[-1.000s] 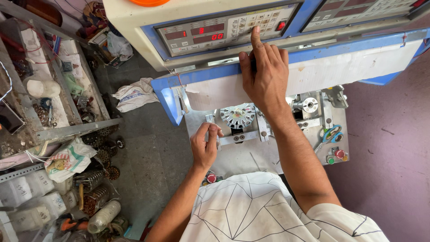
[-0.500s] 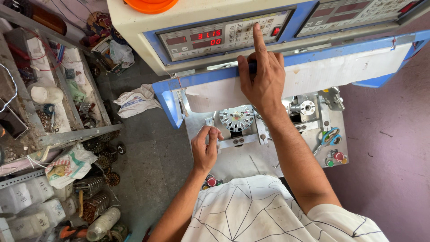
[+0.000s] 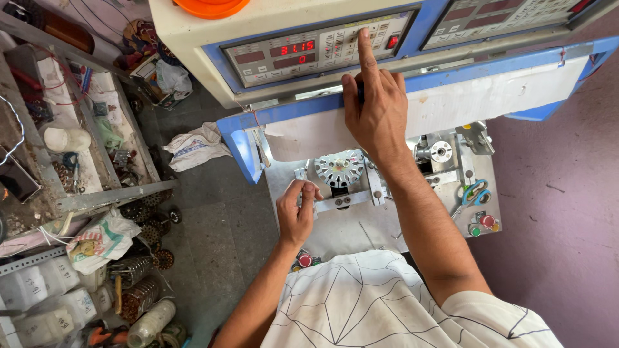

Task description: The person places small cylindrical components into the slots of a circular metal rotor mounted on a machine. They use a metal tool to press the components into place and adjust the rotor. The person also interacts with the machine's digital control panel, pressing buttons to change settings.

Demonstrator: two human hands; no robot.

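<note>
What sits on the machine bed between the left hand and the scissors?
In the head view, the round toothed metal core in its clamp and the right forearm lie between left hand and scissors.

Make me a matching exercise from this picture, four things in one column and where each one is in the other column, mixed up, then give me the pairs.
Things:
1. right hand
2. left hand
3. scissors
4. orange lid

Places:
A. on top of the machine housing
B. at the metal bar in front of the toothed round part
C. forefinger on the control panel buttons
D. lying at the plate's right side, above the red button

Pairs: 1-C, 2-B, 3-D, 4-A
</note>
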